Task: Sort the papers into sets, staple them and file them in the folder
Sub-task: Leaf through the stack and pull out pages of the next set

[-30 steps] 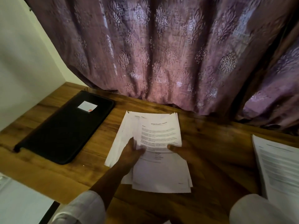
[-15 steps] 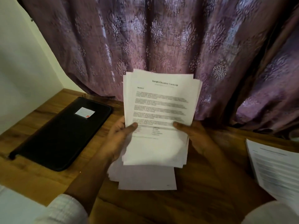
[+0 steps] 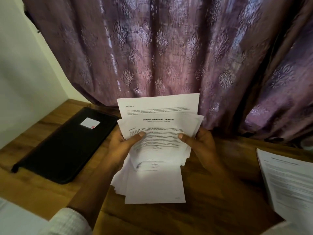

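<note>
The person holds a fanned bundle of papers (image 3: pixel 160 133) upright over the middle of the wooden surface (image 3: pixel 211 209). The left hand (image 3: pixel 125 146) takes its edge at nine o'clock and the right hand (image 3: pixel 201 145) takes it at three o'clock. Each grip is closed on the bundle, thumb pressed on the front page and fingers tucked behind. The front page is headed "Sample Education Transcript", and a page marked "Section 2" stands out above it at twelve o'clock. More loose sheets (image 3: pixel 154 187) spread below at six o'clock, apparently lying on the surface. The black folder (image 3: pixel 67 145) lies closed at nine o'clock, well apart from the bundle, and another printed pile (image 3: pixel 288 180) sits at four o'clock. This looks like the sorting step, early in the task. To do it well, I would say, ease one thumb just enough to slide pages apart while the other grip pinches firmly. Read each heading before pulling, then lay matching pages in separate, squared piles. The bundle is uneven, so a slack grip could let sheets slip out.
</note>
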